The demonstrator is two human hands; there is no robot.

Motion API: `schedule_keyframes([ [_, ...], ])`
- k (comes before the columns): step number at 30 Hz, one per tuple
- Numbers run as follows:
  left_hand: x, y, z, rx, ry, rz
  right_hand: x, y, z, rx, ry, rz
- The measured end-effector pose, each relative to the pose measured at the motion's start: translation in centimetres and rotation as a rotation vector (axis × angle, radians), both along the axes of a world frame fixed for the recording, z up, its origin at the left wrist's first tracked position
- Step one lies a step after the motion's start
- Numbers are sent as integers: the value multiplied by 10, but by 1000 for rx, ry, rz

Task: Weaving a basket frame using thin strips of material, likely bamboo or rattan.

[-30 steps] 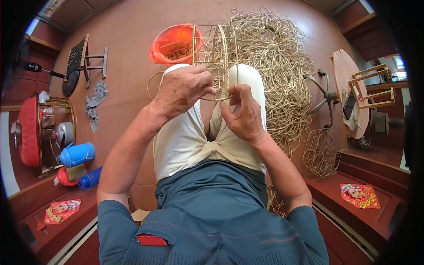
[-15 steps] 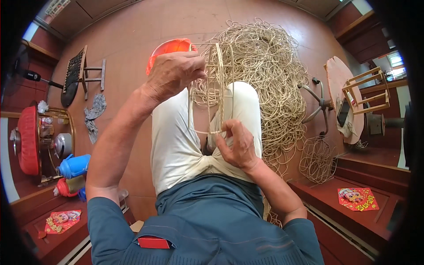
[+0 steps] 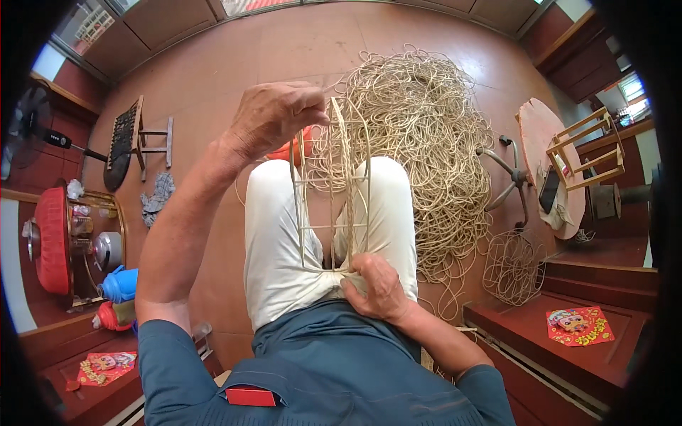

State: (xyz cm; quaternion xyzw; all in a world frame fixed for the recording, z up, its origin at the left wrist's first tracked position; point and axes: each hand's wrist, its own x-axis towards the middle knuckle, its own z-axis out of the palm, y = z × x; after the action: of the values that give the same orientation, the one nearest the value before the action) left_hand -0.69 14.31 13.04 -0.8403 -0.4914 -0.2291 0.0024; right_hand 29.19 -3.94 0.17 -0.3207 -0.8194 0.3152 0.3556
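A slim wire frame (image 3: 360,226) with thin crossbars lies lengthwise over my thighs, and pale cord (image 3: 343,138) runs along it in strands, twisted together on the right. My left hand (image 3: 278,117) is raised at the frame's far end, its fingers pinched where a thin strand appears; the grip itself is mostly hidden by the knuckles. At the near end, close to my lap, my right hand (image 3: 380,285) closes thumb and fingers on the frame's corner. Beyond my left knee, an orange-red object (image 3: 291,148) is partly covered by my left hand and the frame.
A large tangled heap of cord (image 3: 419,135) spreads over the floor ahead and right. An empty wire frame (image 3: 513,266) lies at the right, near a metal stand (image 3: 508,170) and a pink round tabletop (image 3: 529,128). At left are a wooden stool (image 3: 131,138) and a blue thermos (image 3: 119,284).
The frame's near end has come down closer to my lap, with my right hand on it. My left hand stays raised at the far end. The view has tilted up slightly.
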Motion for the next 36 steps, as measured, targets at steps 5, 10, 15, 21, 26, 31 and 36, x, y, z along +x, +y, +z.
schedule_keyframes([
  [5, -3, 11, -2, -102, -76, -2, 3, -10, 3, -23, -5, 26],
  [10, -4, 30, -4, -436, -240, 115, 9, -16, -1, -51, -8, 46],
  [15, -20, 57, -29, -599, -398, 122, 7, -16, 5, -38, -1, 51],
  [21, -29, 84, -70, -599, -440, 89, 9, -19, 4, -63, -37, 36],
  [26, -29, 94, -82, -641, -397, 185, 8, -14, 8, -60, -10, 39],
  [31, -27, 95, -84, -761, -559, 198, 11, -13, 7, -75, -16, 66],
  [36, -29, 91, -94, -752, -660, 189, 16, -4, 15, -2, -66, 89],
])
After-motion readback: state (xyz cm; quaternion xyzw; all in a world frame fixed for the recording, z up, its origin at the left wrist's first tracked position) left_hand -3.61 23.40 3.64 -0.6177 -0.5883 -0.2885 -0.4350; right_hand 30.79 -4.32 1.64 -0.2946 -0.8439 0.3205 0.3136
